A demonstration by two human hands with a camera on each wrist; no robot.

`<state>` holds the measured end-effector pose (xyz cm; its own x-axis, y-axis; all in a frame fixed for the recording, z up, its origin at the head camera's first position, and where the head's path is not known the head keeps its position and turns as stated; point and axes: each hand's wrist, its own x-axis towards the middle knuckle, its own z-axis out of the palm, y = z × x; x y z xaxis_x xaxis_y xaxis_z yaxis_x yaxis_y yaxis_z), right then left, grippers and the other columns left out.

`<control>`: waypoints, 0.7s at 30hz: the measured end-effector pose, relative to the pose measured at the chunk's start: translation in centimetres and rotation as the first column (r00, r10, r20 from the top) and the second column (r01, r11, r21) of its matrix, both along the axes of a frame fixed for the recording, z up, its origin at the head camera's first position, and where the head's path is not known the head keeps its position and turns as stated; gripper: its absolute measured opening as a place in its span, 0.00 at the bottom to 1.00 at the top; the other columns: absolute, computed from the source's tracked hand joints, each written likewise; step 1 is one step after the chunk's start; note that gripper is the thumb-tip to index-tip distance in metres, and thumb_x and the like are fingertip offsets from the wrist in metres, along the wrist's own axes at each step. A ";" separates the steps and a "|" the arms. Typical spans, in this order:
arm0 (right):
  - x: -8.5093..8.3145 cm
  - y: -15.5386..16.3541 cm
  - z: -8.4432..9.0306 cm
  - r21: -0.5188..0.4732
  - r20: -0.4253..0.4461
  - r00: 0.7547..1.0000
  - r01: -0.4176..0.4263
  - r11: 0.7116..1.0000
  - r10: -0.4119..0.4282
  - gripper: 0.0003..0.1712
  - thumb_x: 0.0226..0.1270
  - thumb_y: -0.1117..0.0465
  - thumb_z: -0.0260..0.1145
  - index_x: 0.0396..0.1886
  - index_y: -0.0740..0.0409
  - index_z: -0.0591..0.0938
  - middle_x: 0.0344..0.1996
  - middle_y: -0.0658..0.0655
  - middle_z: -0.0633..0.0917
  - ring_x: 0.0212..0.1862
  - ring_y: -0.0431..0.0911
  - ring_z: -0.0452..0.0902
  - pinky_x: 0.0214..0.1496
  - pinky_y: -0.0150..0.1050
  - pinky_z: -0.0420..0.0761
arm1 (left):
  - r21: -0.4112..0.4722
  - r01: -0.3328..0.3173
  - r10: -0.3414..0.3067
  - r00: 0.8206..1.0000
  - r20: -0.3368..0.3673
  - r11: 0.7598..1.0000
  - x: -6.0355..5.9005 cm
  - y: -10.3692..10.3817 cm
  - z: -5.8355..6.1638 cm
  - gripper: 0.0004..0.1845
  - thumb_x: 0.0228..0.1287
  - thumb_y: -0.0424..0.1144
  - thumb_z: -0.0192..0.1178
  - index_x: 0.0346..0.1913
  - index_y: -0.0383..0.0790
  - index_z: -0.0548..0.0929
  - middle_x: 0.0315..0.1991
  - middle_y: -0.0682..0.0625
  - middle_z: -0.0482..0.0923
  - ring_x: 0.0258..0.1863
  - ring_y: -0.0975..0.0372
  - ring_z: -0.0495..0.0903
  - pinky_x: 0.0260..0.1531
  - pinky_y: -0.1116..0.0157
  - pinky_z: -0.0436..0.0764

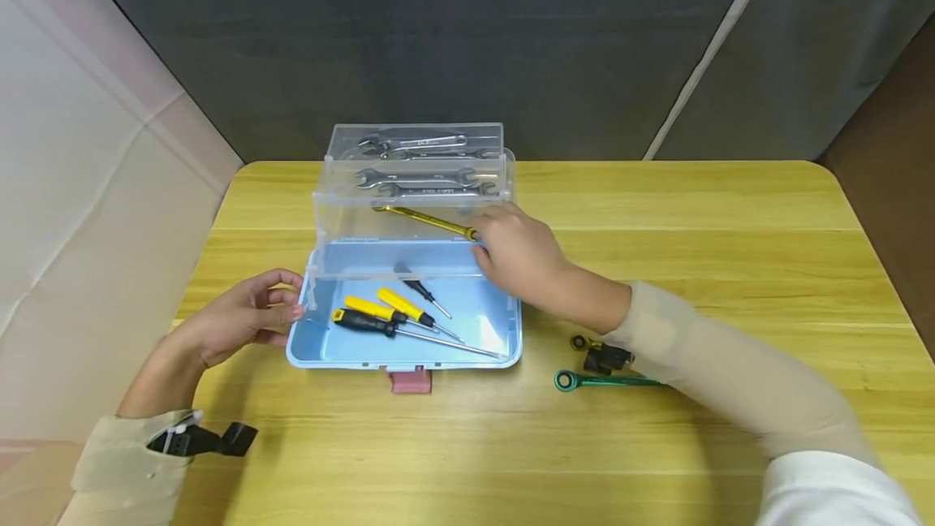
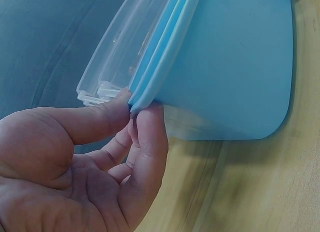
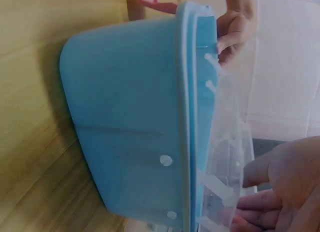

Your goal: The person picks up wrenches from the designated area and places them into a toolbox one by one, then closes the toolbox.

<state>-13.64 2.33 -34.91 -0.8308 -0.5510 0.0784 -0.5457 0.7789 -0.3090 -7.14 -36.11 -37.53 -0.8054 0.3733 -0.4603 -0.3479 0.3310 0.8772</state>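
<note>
Right hand [image 1: 520, 254] grasps yellow wrench [image 1: 427, 221] over clear tray [image 1: 343, 222] of blue toolbox [image 1: 467, 323] on worktop [image 1: 730, 266]. Left hand [image 1: 244, 316] pinches toolbox's left rim. Risk: wrench snags tray wall, tiers tip, spanners spill.

Wooden table [image 1: 730, 266], grey wall [image 1: 511, 39], perhaps fabric.
</note>
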 end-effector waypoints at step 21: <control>3.2 11.6 0.2 0.040 0.012 0.938 -0.346 0.937 0.346 0.55 0.70 0.46 0.70 0.82 0.61 0.48 0.81 0.62 0.52 0.80 0.56 0.47 0.79 0.56 0.55 | -0.008 -0.005 0.005 1.000 -0.005 1.000 0.0 0.2 0.0 0.11 0.76 0.29 0.56 0.54 0.42 0.69 0.40 0.53 0.78 0.35 0.61 0.83 0.36 0.63 0.87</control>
<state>-10.48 13.93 -34.68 -0.5888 -0.8070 0.0462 -0.7822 0.5544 -0.2841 -7.18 -35.90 -37.56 -0.8095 0.3654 -0.4595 -0.3457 0.3359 0.8762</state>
